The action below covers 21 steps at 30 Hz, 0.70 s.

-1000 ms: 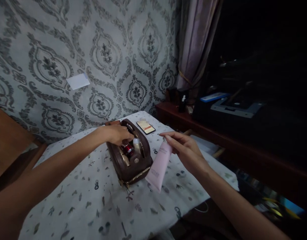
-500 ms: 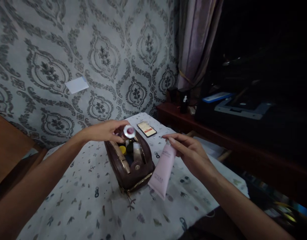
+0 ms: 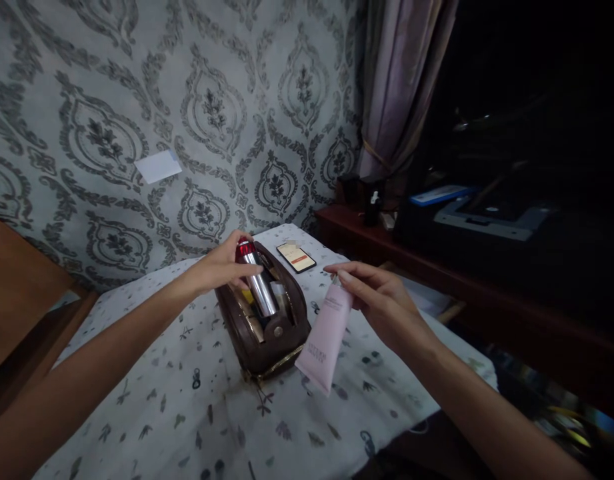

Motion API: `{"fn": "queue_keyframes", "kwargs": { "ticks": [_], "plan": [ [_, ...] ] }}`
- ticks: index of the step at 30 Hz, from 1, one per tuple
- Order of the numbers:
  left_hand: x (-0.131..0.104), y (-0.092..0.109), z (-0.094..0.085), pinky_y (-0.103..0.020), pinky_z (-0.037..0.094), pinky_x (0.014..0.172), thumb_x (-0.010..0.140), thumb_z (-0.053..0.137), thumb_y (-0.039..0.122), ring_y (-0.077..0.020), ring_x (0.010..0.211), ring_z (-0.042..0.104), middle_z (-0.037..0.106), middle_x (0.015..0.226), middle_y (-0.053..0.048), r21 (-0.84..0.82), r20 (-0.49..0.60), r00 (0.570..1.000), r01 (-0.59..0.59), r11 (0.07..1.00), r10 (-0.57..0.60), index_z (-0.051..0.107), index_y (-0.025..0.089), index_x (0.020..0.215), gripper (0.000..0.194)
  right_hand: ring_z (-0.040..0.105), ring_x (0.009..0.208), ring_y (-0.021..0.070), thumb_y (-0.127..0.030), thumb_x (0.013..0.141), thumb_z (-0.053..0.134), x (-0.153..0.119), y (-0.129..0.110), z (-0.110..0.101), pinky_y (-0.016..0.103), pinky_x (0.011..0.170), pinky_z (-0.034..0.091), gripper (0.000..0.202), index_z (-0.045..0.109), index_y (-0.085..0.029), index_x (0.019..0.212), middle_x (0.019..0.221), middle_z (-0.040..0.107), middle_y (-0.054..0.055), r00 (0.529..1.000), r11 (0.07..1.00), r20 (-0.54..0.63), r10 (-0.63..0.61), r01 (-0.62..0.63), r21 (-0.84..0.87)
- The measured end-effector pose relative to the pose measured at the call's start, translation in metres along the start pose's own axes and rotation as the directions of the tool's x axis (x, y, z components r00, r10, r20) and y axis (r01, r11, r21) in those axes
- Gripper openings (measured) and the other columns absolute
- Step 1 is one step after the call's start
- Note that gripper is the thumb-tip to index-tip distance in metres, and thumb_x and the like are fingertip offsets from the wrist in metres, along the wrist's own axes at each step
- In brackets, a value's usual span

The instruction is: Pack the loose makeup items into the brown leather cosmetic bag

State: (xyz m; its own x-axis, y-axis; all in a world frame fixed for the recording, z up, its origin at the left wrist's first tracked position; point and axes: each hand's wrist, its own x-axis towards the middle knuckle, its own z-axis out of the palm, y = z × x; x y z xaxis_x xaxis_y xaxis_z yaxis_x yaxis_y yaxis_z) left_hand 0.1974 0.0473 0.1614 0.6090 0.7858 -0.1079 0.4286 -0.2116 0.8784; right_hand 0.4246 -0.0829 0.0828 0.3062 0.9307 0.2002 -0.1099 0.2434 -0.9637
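Observation:
An open dark brown zip bag (image 3: 237, 340) stands on the patterned white cloth, with several cosmetics inside. My left hand (image 3: 221, 267) is closed around a silver bottle with a red cap (image 3: 261, 293), which it holds tilted over the bag's opening, the silver end toward me. To the right of the bag, my right hand (image 3: 379, 293) pinches a pink tube (image 3: 325, 337) by its capped top. The tube hangs with its flat end down, close to the bag's right front corner.
A phone (image 3: 297, 258) with its screen lit lies behind the bag. Beyond the cloth (image 3: 161, 407) on the right are a dark red shelf (image 3: 347, 223) and a partly open drawer (image 3: 421, 293). A patterned wall rises behind.
The silver bottle has swung from end-on to lengthwise over the bag in my left hand, showing its side and red cap. My right hand still holds the pink tube, almost unmoved.

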Motion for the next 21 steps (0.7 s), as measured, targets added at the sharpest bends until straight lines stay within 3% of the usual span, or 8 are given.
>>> {"fn": "queue_keyframes", "kwargs": {
  "ticks": [3, 6, 9, 11, 13, 17, 21],
  "plan": [
    [0.006, -0.007, -0.002, -0.030, 0.060, 0.060, 0.072, 0.077, 0.034, -0.0161, 0.079, 0.064, 0.059, 0.092, -0.001, 0.057, -0.004, 1.000, 0.025, 0.998, -0.025, 0.043, 0.023, 0.115, 0.056, 0.046, 0.057, 0.0121, -0.051, 0.069, 0.076, -0.001, -0.002, 0.002, 0.026, 0.050, 0.035, 0.037, 0.074, -0.019, 0.087, 0.065, 0.055, 0.000, 1.000, 1.000, -0.003, -0.002, 0.002, 0.003],
    [0.012, -0.014, 0.003, -0.031, 0.055, 0.061, 0.080, 0.067, 0.039, -0.0183, 0.077, 0.063, 0.062, 0.089, -0.003, 0.355, 0.064, 0.998, -0.016, 0.935, -0.007, 0.051, 0.018, 0.107, 0.038, 0.046, 0.057, 0.0122, -0.052, 0.069, 0.076, -0.001, -0.003, 0.005, 0.026, 0.050, 0.035, 0.037, 0.074, -0.019, 0.087, 0.065, 0.055, 0.000, 1.000, 1.000, -0.007, 0.000, 0.000, 0.009],
    [0.014, -0.015, 0.009, -0.032, 0.050, 0.065, 0.084, 0.057, 0.049, -0.0220, 0.076, 0.063, 0.063, 0.080, -0.006, 0.763, 0.089, 0.994, -0.105, 0.638, 0.058, 0.058, 0.015, 0.090, 0.034, 0.045, 0.057, 0.0127, -0.052, 0.068, 0.076, -0.001, -0.004, 0.006, 0.026, 0.049, 0.035, 0.039, 0.074, -0.019, 0.087, 0.065, 0.056, 0.001, 1.000, 1.000, -0.003, -0.014, 0.014, 0.007],
    [0.013, -0.013, 0.011, -0.032, 0.047, 0.065, 0.086, 0.051, 0.053, -0.0238, 0.077, 0.064, 0.064, 0.079, -0.008, 0.890, 0.089, 0.993, -0.114, 0.441, 0.078, 0.060, 0.015, 0.085, 0.039, 0.045, 0.056, 0.0125, -0.053, 0.067, 0.077, -0.001, -0.004, 0.007, 0.026, 0.049, 0.034, 0.039, 0.074, -0.019, 0.086, 0.064, 0.056, 0.001, 1.000, 1.000, 0.000, -0.022, 0.022, 0.014],
    [0.011, -0.012, 0.012, -0.031, 0.045, 0.064, 0.087, 0.049, 0.052, -0.0243, 0.079, 0.065, 0.066, 0.082, -0.009, 0.937, 0.079, 0.995, -0.096, 0.335, 0.064, 0.062, 0.016, 0.085, 0.038, 0.046, 0.056, 0.0122, -0.053, 0.067, 0.078, -0.001, -0.005, 0.008, 0.025, 0.049, 0.035, 0.039, 0.074, -0.019, 0.085, 0.063, 0.055, 0.001, 1.000, 0.999, 0.005, -0.023, 0.023, 0.024],
    [0.008, -0.013, 0.011, -0.030, 0.046, 0.068, 0.088, 0.047, 0.046, -0.0255, 0.088, 0.066, 0.070, 0.092, -0.011, 0.965, 0.059, 0.998, -0.064, 0.254, 0.028, 0.064, 0.017, 0.093, 0.034, 0.046, 0.056, 0.0124, -0.052, 0.068, 0.078, -0.001, -0.009, 0.009, 0.025, 0.048, 0.035, 0.038, 0.074, -0.019, 0.086, 0.062, 0.055, 0.000, 0.999, 0.999, 0.024, -0.022, 0.021, 0.037],
    [0.008, -0.016, 0.005, -0.032, 0.048, 0.075, 0.090, 0.045, 0.043, -0.0270, 0.095, 0.066, 0.070, 0.100, -0.012, 0.951, 0.063, 0.998, -0.068, 0.302, 0.025, 0.063, 0.017, 0.104, 0.034, 0.045, 0.054, 0.0113, -0.052, 0.069, 0.076, 0.002, -0.012, 0.013, 0.025, 0.048, 0.034, 0.038, 0.074, -0.018, 0.087, 0.062, 0.053, 0.000, 0.998, 0.998, 0.042, -0.036, 0.034, 0.045]
  ]
}}
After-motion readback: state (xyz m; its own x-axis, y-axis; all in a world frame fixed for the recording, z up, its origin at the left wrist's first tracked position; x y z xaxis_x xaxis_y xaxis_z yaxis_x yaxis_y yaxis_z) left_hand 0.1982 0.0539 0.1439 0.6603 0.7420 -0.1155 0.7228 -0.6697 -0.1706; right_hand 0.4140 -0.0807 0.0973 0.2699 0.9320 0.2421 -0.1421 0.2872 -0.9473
